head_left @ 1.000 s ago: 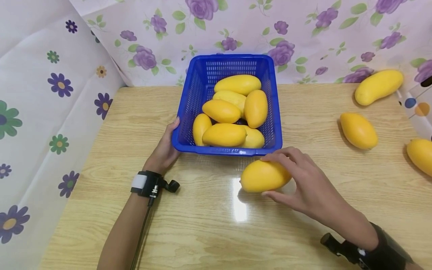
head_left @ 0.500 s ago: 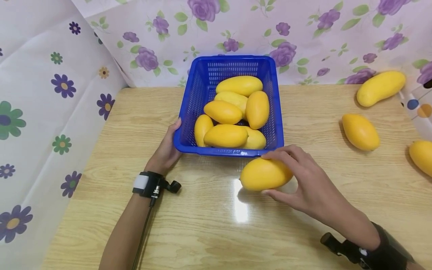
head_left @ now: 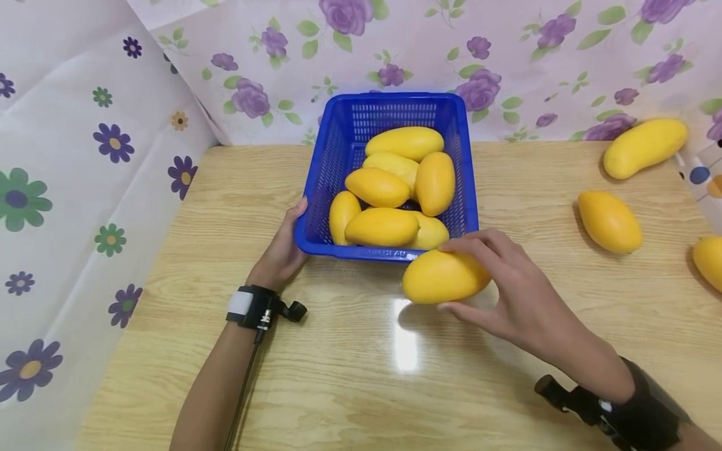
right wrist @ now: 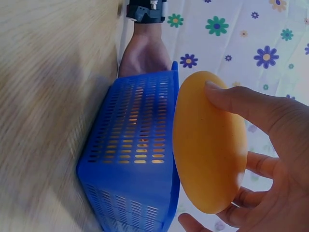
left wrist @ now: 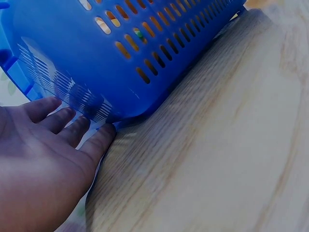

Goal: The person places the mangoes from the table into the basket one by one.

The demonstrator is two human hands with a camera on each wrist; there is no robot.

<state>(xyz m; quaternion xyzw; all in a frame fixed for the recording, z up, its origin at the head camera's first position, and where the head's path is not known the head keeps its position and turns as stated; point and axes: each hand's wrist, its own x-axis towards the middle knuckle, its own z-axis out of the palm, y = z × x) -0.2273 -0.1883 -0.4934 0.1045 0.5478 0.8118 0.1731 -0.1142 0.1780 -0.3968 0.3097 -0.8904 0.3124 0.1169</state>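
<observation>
- Head view: right hand (head_left: 510, 294) grips a mango (head_left: 444, 276), fingers curled over its top and thumb under its near side; the mango is at the near rim of the blue basket (head_left: 389, 253), lifted just off the desk (head_left: 361, 376).
- Left hand (head_left: 282, 250) rests against the basket's left near corner, fingers straight along the wall.
- Beyond the right fingers, a pile of mangoes (head_left: 395, 188) lies in the basket.
- Well to the right of the right fingers, three loose mangoes lie on the desk: one (head_left: 610, 222) nearest, a long one (head_left: 645, 148) by the flowered cloth (head_left: 507, 56), one (head_left: 709, 260) at the edge of view.
- Left wrist view: left hand (left wrist: 43, 159) lies flat, fingers (left wrist: 99, 142) straight and touching the basket (left wrist: 120, 53) at its lower corner, the desk (left wrist: 217, 159) just beside them.
- Right wrist view: right hand (right wrist: 275, 159) wraps the mango (right wrist: 208, 140), fingertips on its upper face and thumb below; the basket (right wrist: 135, 164) is just beyond the fingers, the left hand (right wrist: 144, 53) at its far end.
</observation>
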